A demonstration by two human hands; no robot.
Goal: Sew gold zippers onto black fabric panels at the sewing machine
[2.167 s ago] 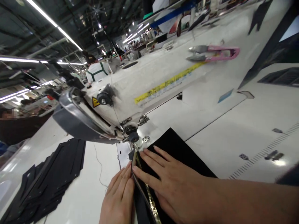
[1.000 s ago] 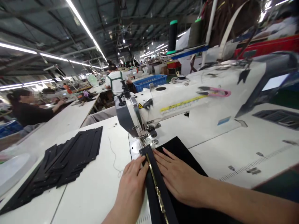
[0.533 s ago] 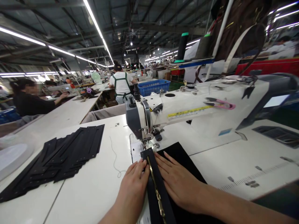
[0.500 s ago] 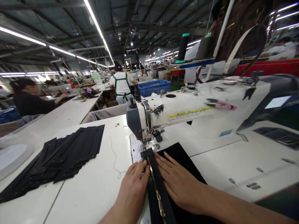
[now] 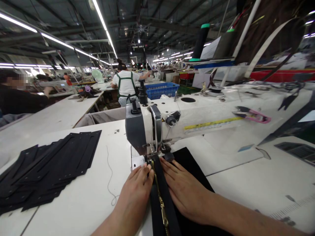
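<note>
One left hand [image 5: 136, 188] is touching a black strip [image 5: 166, 198] with gold zipper [image 5: 161, 204], but its grip I cannot tell; the right hand [image 5: 184, 188] is lying flat, unclamped, on black cloth [image 5: 190, 164]. The strip's far end is lying under the sewing machine head [image 5: 136, 131].

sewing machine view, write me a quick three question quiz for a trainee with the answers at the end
1. True or false: the pink-handled snips are on the front of the sewing machine.
2. What colour is the zipper running between the left hand and the right hand? a) silver b) gold c) red
3. Fill the gap: the overlapping black pieces lie on the white table, to the ____ of the left hand.

Key: 1 true; 2 b; 3 left.
</note>
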